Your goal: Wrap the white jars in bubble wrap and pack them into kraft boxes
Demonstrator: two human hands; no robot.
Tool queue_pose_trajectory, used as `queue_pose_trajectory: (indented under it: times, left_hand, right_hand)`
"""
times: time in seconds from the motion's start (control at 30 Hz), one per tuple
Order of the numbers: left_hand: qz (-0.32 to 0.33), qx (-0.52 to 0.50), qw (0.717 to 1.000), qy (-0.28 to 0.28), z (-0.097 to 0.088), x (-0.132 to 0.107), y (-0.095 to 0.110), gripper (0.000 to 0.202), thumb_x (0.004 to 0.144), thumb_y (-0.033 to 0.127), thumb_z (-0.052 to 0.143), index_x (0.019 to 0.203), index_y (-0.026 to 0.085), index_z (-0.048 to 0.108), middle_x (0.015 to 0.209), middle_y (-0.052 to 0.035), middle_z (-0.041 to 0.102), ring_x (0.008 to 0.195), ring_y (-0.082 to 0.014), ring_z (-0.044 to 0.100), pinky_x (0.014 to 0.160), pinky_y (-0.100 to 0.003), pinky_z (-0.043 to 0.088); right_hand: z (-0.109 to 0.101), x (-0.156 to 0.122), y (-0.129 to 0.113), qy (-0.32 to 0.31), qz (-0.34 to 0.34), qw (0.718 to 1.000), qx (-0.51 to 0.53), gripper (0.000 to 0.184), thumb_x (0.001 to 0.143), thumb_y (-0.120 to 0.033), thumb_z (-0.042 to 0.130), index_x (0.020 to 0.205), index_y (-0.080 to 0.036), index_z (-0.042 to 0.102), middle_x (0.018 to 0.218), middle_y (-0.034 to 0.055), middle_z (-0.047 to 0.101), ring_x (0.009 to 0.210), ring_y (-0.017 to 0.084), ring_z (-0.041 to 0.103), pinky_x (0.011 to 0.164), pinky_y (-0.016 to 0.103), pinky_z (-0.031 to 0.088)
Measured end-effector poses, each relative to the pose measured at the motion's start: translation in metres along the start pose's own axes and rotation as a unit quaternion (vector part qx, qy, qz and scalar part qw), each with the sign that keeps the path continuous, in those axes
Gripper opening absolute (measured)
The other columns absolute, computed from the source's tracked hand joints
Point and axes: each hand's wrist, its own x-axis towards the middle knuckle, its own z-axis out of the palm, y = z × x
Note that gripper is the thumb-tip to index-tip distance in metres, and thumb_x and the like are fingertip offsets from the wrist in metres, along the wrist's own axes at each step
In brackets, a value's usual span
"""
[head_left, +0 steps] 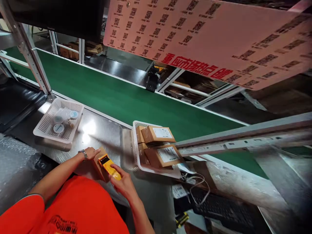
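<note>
A small brown cardboard box [97, 169] is on the metal bench in front of me, close to my body. At its far end my left hand [90, 152] is closed on the box, with a metal watch on the wrist. My right hand [123, 182] is wrapped round a yellow tape dispenser [110, 168], whose dark front end lies over the top of the box. The dispenser and both hands cover much of the box. Right of it, a white plastic basket [136, 152] carries several brown boxes [161, 151], two with white labels showing.
Left stands another white basket [40, 130] with round-labelled items in clear wrap. A green conveyor belt [104, 92] runs behind the bench. Metal posts [36, 61] and a pink code board [195, 42] rise around it. A keyboard [226, 209] and white cable lie at lower right, bubble wrap [17, 165] at left.
</note>
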Motion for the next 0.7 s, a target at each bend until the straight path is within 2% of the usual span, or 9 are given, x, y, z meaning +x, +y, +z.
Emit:
queue_pose_trajectory:
  times: [0.07, 0.13, 0.23, 0.3, 0.33, 0.4, 0.53, 0.6, 0.7]
  left_hand:
    - [-0.001, 0.053, 0.998, -0.016, 0.002, -0.003, 0.002, 0.073, 0.109, 0.069, 0.035, 0.081, 0.017, 0.077, 0.098, -0.0205, 0.082, 0.105, -0.0347, 0.078, 0.095, -0.04, 0.054]
    - [0.002, 0.091, 0.996, -0.025, 0.001, -0.004, 0.001, 0.079, 0.111, 0.07, 0.028, 0.09, 0.014, 0.08, 0.11, -0.0245, 0.083, 0.111, -0.0358, 0.078, 0.096, -0.04, 0.054]
    - [0.01, 0.126, 0.991, -0.034, -0.002, -0.003, -0.001, 0.083, 0.113, 0.068, 0.021, 0.099, 0.013, 0.081, 0.119, -0.0265, 0.083, 0.114, -0.036, 0.078, 0.094, -0.039, 0.053]
    - [0.014, 0.141, 0.989, -0.037, -0.002, -0.001, -0.001, 0.083, 0.114, 0.067, 0.02, 0.098, 0.013, 0.081, 0.118, -0.0258, 0.083, 0.113, -0.0353, 0.078, 0.093, -0.039, 0.053]
    - [0.016, 0.148, 0.988, -0.036, -0.002, -0.001, -0.001, 0.082, 0.115, 0.066, 0.02, 0.097, 0.013, 0.081, 0.117, -0.0254, 0.083, 0.112, -0.0349, 0.078, 0.094, -0.038, 0.053]
    - [0.019, 0.159, 0.987, -0.031, -0.003, 0.0, 0.0, 0.08, 0.116, 0.063, 0.022, 0.095, 0.014, 0.08, 0.115, -0.0248, 0.083, 0.112, -0.0343, 0.078, 0.095, -0.038, 0.053]
    - [0.029, 0.175, 0.984, -0.017, -0.004, -0.001, 0.004, 0.075, 0.118, 0.056, 0.024, 0.09, 0.015, 0.079, 0.105, -0.0216, 0.083, 0.108, -0.0325, 0.077, 0.097, -0.037, 0.053]
    - [0.035, 0.175, 0.984, -0.006, -0.002, -0.002, 0.006, 0.072, 0.118, 0.053, 0.026, 0.087, 0.016, 0.078, 0.1, -0.02, 0.083, 0.105, -0.0317, 0.077, 0.096, -0.037, 0.054]
    - [0.044, 0.153, 0.987, 0.031, 0.005, -0.005, 0.008, 0.069, 0.118, 0.049, 0.028, 0.087, 0.015, 0.079, 0.097, -0.0212, 0.082, 0.102, -0.0327, 0.078, 0.094, -0.039, 0.054]
  right_hand:
    - [-0.014, -0.01, 0.0, -0.041, 0.034, 0.997, -0.05, 0.062, 0.075, -0.045, 0.087, 0.134, -0.025, 0.082, 0.085, 0.0008, 0.08, 0.063, 0.019, 0.067, 0.061, 0.03, 0.056]
    - [-0.04, -0.031, 0.007, -0.053, 0.063, 0.994, -0.078, 0.067, 0.076, -0.045, 0.085, 0.139, -0.023, 0.08, 0.083, 0.0009, 0.079, 0.061, 0.018, 0.065, 0.059, 0.029, 0.054]
    - [-0.089, -0.072, 0.025, -0.053, 0.104, 0.984, -0.134, 0.064, 0.072, -0.037, 0.083, 0.133, -0.02, 0.084, 0.078, 0.002, 0.079, 0.058, 0.018, 0.063, 0.056, 0.028, 0.049]
    - [-0.108, -0.088, 0.036, -0.055, 0.122, 0.976, -0.171, 0.058, 0.07, -0.031, 0.08, 0.126, -0.018, 0.087, 0.08, 0.0034, 0.081, 0.06, 0.018, 0.064, 0.056, 0.028, 0.046]
    - [-0.11, -0.089, 0.04, -0.059, 0.125, 0.973, -0.187, 0.056, 0.07, -0.029, 0.078, 0.124, -0.018, 0.088, 0.082, 0.004, 0.082, 0.062, 0.019, 0.066, 0.057, 0.028, 0.046]
    - [-0.1, -0.074, 0.043, -0.067, 0.116, 0.968, -0.213, 0.055, 0.071, -0.028, 0.075, 0.123, -0.018, 0.089, 0.085, 0.0033, 0.083, 0.068, 0.021, 0.07, 0.061, 0.027, 0.048]
    - [-0.054, -0.009, 0.043, -0.072, 0.082, 0.945, -0.31, 0.051, 0.076, -0.023, 0.074, 0.125, -0.024, 0.089, 0.097, 0.0041, 0.088, 0.091, 0.027, 0.08, 0.076, 0.03, 0.053]
    - [-0.044, 0.015, 0.047, -0.023, 0.091, 0.915, -0.393, 0.054, 0.083, -0.023, 0.074, 0.136, -0.024, 0.085, 0.11, 0.0112, 0.089, 0.104, 0.032, 0.082, 0.088, 0.035, 0.056]
    - [-0.05, 0.027, 0.067, 0.09, 0.12, 0.881, -0.448, 0.067, 0.095, -0.032, 0.068, 0.16, -0.016, 0.066, 0.12, 0.0227, 0.085, 0.11, 0.038, 0.082, 0.096, 0.045, 0.059]
